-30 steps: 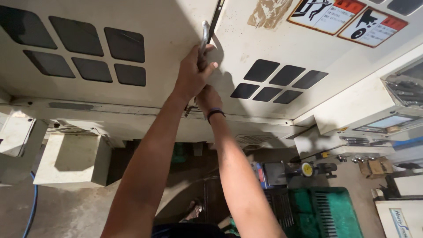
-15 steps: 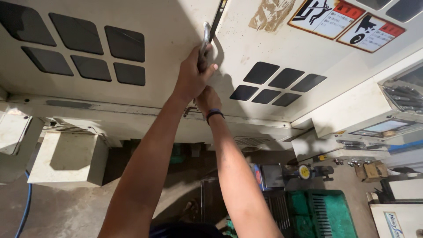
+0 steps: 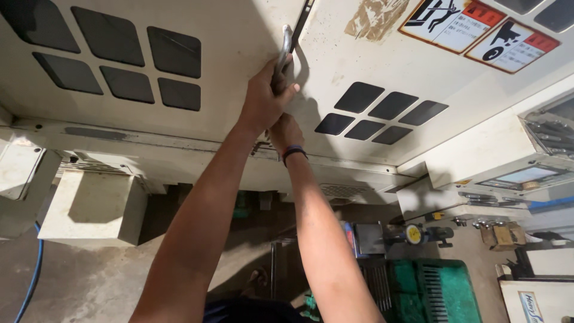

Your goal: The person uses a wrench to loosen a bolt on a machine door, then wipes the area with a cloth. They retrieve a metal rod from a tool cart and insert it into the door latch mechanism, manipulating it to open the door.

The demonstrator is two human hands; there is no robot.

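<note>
Machine panels (image 3: pixel 227 54): painted sheet metal, cream, matt, scuffed, with dark matt vent openings (image 3: pixel 119 60). Door handle (image 3: pixel 286 48): bare metal, smooth, with a dull sheen. Warning labels (image 3: pixel 478 30): glossy printed film; torn tape patch (image 3: pixel 376 18): rough brown paper; crate (image 3: pixel 442 290): green ribbed plastic.

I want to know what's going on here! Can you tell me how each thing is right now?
Left hand: closed around the metal handle.
Right hand: lower down, at the panel's bottom edge; grip hidden.
Cream machine panel: shut or nearly so; dark seam beside handle.
Green crate: on the floor.
Blue hose: lying loose on the floor.
</note>
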